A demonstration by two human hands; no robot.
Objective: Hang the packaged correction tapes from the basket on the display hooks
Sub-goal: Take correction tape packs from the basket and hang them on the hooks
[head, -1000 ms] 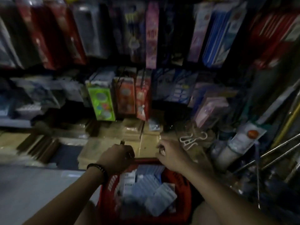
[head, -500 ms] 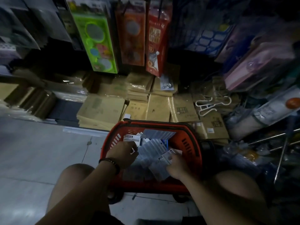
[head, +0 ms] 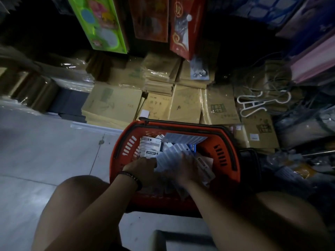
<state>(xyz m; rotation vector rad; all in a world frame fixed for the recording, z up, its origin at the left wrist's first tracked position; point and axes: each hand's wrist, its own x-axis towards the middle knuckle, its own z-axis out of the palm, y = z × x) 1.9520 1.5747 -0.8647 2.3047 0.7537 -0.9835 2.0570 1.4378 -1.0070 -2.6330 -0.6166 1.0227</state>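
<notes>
A red plastic basket (head: 224, 156) stands on the floor between my knees, filled with several packaged correction tapes (head: 150, 147) in white and blue card. Both hands are inside it. My left hand (head: 140, 168), with a dark bead bracelet at the wrist, lies on the packs at the basket's left side. My right hand (head: 186, 169) is blurred and rests among the packs in the middle, fingers spread over them. What either hand holds is hidden. The display hooks are out of view above.
Stacks of brown wrapped paper packs (head: 116, 104) lie on the low shelf just beyond the basket. Hanging packages, green (head: 99, 24) and red (head: 183, 26), dangle above. White hangers (head: 253, 104) and tangled wires sit at the right. Pale floor tiles (head: 45, 151) lie left.
My view has tilted down from the display to the basket. Both hands dropped from the basket's far rim into it and now reach deeper among the packs.
</notes>
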